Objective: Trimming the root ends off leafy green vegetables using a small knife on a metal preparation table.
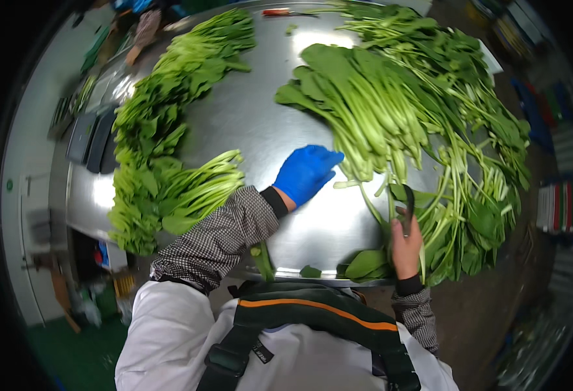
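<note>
A large bunch of leafy greens [364, 111] with pale green stalks lies on the steel table [234, 117], its cut ends toward me. My left hand [304, 174], in a blue glove, is beside those ends with its fingers partly stretched toward them; nothing shows in it. My bare right hand [405, 251] is closed around a knife with a dark, slightly curved blade [409, 201] pointing away from me. Loose stalks and leaves lie close to that hand. The knife's handle is mostly hidden in my grip.
Along the left edge runs a row of greens [149, 124], with another small bunch [208, 189] near my left forearm. A long heap of greens and trimmings [488, 176] covers the right side. A red-handled knife [278, 12] lies at the far edge. Another person's arm [144, 32] shows far left.
</note>
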The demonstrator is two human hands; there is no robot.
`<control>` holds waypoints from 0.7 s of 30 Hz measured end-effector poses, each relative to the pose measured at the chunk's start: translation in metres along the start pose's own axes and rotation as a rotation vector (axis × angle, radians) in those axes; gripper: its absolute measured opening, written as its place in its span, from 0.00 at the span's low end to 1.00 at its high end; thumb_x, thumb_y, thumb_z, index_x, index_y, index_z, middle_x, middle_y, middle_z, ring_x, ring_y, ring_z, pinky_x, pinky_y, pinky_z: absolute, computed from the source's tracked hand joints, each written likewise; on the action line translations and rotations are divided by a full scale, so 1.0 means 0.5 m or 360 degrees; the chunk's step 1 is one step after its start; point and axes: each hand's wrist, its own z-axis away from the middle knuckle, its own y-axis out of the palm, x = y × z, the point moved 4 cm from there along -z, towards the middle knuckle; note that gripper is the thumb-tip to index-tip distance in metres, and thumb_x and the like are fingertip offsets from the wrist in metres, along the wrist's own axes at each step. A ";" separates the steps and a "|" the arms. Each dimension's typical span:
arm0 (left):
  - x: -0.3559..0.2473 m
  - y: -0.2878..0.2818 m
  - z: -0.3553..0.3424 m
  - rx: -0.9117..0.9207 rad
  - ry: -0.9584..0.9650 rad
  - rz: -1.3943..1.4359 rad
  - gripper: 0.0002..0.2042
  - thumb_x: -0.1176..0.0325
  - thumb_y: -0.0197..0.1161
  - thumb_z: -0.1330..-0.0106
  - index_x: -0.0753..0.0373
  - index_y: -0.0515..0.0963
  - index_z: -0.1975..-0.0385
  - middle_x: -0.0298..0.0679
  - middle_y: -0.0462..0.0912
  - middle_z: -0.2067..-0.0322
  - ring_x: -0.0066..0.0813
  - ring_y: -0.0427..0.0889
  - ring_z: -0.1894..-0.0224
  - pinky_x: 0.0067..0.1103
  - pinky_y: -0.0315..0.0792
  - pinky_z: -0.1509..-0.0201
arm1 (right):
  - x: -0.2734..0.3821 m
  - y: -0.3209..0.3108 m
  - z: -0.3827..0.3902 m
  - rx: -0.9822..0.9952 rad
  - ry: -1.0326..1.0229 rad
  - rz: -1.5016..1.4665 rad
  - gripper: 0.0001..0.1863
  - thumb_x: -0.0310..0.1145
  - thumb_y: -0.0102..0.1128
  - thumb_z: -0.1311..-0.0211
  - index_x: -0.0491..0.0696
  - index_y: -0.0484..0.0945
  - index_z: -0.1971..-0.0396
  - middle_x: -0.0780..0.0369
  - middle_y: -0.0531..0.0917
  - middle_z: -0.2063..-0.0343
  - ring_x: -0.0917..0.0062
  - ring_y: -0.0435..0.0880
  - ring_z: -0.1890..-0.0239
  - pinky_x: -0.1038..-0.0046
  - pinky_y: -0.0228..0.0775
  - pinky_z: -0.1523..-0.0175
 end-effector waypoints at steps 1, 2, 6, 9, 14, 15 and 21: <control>-0.003 0.014 -0.034 -0.0007 0.0122 -0.0068 0.20 0.69 0.60 0.42 0.56 0.74 0.46 0.43 0.79 0.58 0.46 0.77 0.53 0.36 0.72 0.49 | -0.003 0.005 0.005 -0.0011 -0.0048 -0.0031 0.12 0.30 0.58 0.36 0.42 0.76 0.55 0.64 0.81 0.72 0.84 0.75 0.71 0.79 0.68 0.63; -0.007 0.028 -0.065 -0.0021 0.0238 -0.0137 0.21 0.72 0.58 0.41 0.55 0.73 0.45 0.42 0.79 0.56 0.45 0.76 0.50 0.36 0.70 0.45 | -0.006 0.009 0.008 -0.0015 -0.0102 -0.0060 0.11 0.30 0.58 0.36 0.42 0.77 0.56 0.65 0.81 0.75 0.84 0.74 0.72 0.79 0.68 0.65; -0.013 0.085 -0.158 0.0011 0.0507 -0.0477 0.20 0.73 0.54 0.40 0.53 0.73 0.46 0.38 0.78 0.53 0.42 0.73 0.44 0.37 0.64 0.36 | -0.019 0.007 0.020 -0.0024 -0.0060 -0.0097 0.09 0.31 0.59 0.36 0.41 0.78 0.62 0.65 0.80 0.78 0.85 0.73 0.75 0.79 0.66 0.68; 0.028 0.116 -0.175 0.0363 0.0335 -0.0700 0.16 0.70 0.53 0.38 0.51 0.75 0.51 0.37 0.77 0.58 0.37 0.74 0.46 0.41 0.60 0.33 | -0.034 0.004 0.026 -0.0017 -0.0064 -0.0119 0.08 0.31 0.60 0.37 0.41 0.79 0.66 0.66 0.78 0.80 0.86 0.71 0.77 0.79 0.63 0.71; -0.005 0.058 -0.170 0.0379 0.0400 -0.0594 0.15 0.70 0.58 0.40 0.52 0.77 0.52 0.39 0.77 0.62 0.37 0.79 0.59 0.37 0.66 0.39 | -0.065 -0.030 0.033 -0.0134 0.0008 -0.0142 0.09 0.32 0.59 0.37 0.41 0.78 0.68 0.64 0.75 0.82 0.84 0.67 0.79 0.78 0.60 0.72; -0.021 0.031 -0.172 0.0284 0.0286 -0.0232 0.16 0.68 0.61 0.40 0.53 0.76 0.51 0.38 0.76 0.64 0.38 0.78 0.61 0.33 0.70 0.44 | -0.064 -0.036 0.030 -0.0156 0.0015 -0.0150 0.09 0.32 0.59 0.37 0.41 0.78 0.68 0.64 0.75 0.82 0.84 0.67 0.79 0.78 0.60 0.72; -0.113 -0.066 -0.135 0.0542 -0.0802 0.1260 0.16 0.68 0.64 0.36 0.68 0.75 0.50 0.36 0.81 0.57 0.24 0.79 0.56 0.22 0.74 0.49 | 0.094 -0.052 -0.024 -0.0252 -0.0496 0.0241 0.06 0.31 0.60 0.40 0.45 0.79 0.66 0.59 0.79 0.74 0.68 0.77 0.76 0.70 0.68 0.70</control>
